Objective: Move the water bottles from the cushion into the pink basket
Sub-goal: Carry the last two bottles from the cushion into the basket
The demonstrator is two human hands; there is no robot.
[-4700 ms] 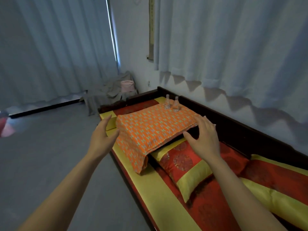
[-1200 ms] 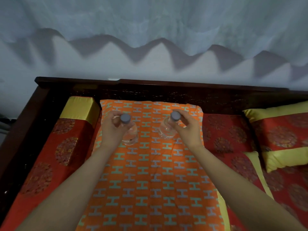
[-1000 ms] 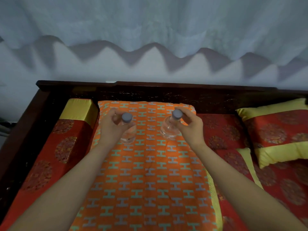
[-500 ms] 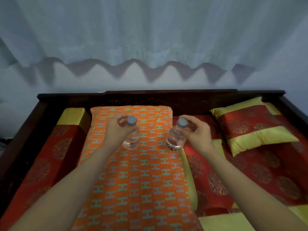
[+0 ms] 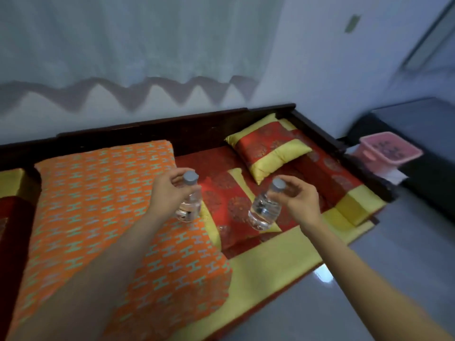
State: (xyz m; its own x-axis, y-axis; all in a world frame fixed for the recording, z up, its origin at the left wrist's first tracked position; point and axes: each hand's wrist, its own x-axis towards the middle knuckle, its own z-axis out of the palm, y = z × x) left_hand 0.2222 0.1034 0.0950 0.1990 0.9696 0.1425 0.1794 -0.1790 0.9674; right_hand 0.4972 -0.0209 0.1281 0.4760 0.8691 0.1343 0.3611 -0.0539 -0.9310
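Each hand carries a small clear water bottle with a grey cap, gripped near the neck. My left hand (image 5: 167,193) holds one water bottle (image 5: 189,205) above the right edge of the orange patterned cushion (image 5: 98,198). My right hand (image 5: 298,198) holds the second water bottle (image 5: 264,211) over the red bench seat. The pink basket (image 5: 390,150) stands far right, beyond the bench's end, with nothing visible in it.
The dark wooden bench frame (image 5: 172,129) runs along the curtained wall. A red and yellow pillow (image 5: 270,150) lies at the bench's right end. The basket rests on a dark low table (image 5: 423,175). Grey floor (image 5: 369,279) lies to the right.
Both bottles have been lifted off the orange cushion and carried to the right. My view has turned right, bringing the bench's end and the pink basket into sight.
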